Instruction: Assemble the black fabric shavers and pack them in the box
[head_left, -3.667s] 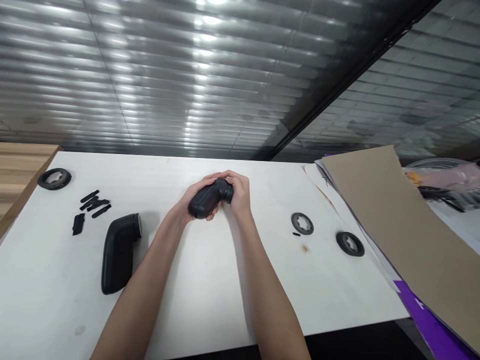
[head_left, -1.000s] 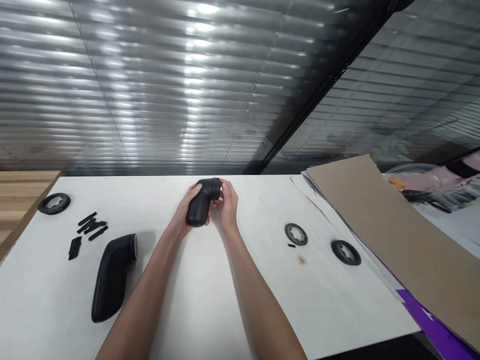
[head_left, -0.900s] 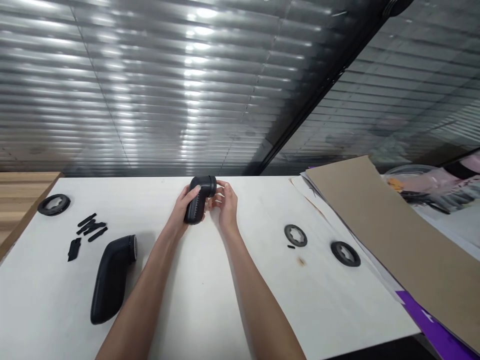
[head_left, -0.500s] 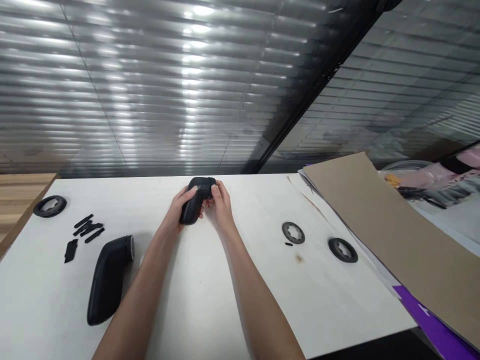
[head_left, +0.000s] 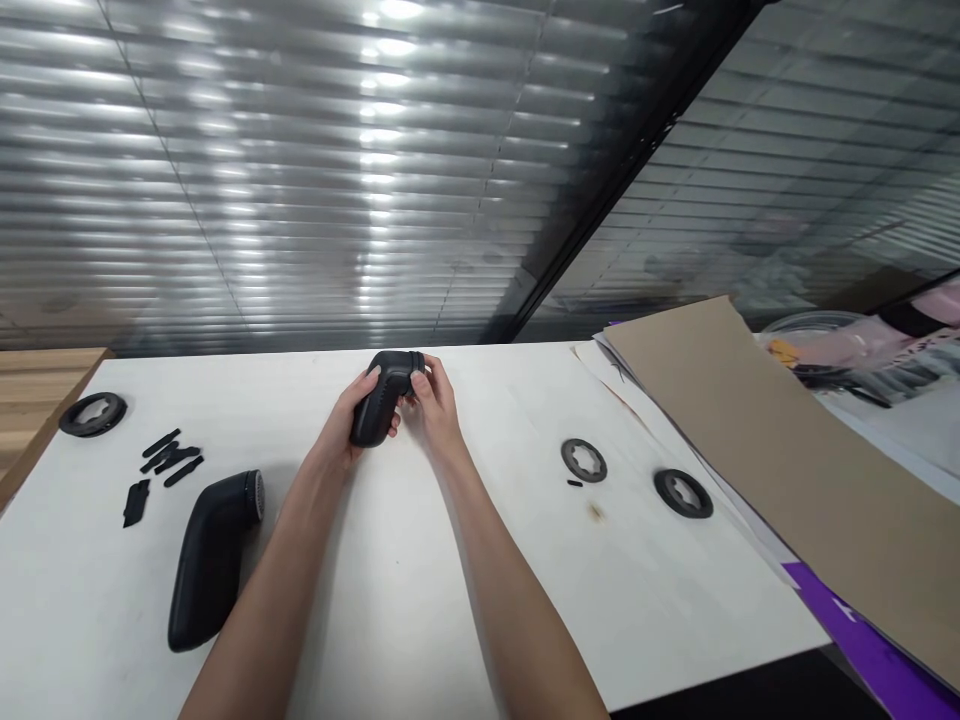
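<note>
Both my hands are at the middle of the white table [head_left: 480,600]. My left hand [head_left: 346,418] grips a black handheld lint shaver body [head_left: 375,412], and the fingers of my right hand [head_left: 433,402] pinch its upper end. A second black lint shaver [head_left: 206,575] with a metal mesh head lies to the left of my left forearm. Several small black plastic parts [head_left: 169,458] lie further left, beyond it. A black ring with a star-shaped opening [head_left: 92,414] sits at the far left, and two similar rings [head_left: 583,460] [head_left: 682,493] sit to the right.
A small black piece [head_left: 574,483] lies next to the nearer right ring, near a brown stain. Papers and a large cardboard sheet [head_left: 795,460] overlap the table's right side, with a purple sheet [head_left: 855,640] under them. A wooden surface [head_left: 34,400] adjoins the left edge.
My right hand has closed back onto the upper end of the shaver body, and the body has tilted further. The whole scene has drifted slightly left and up in view.
</note>
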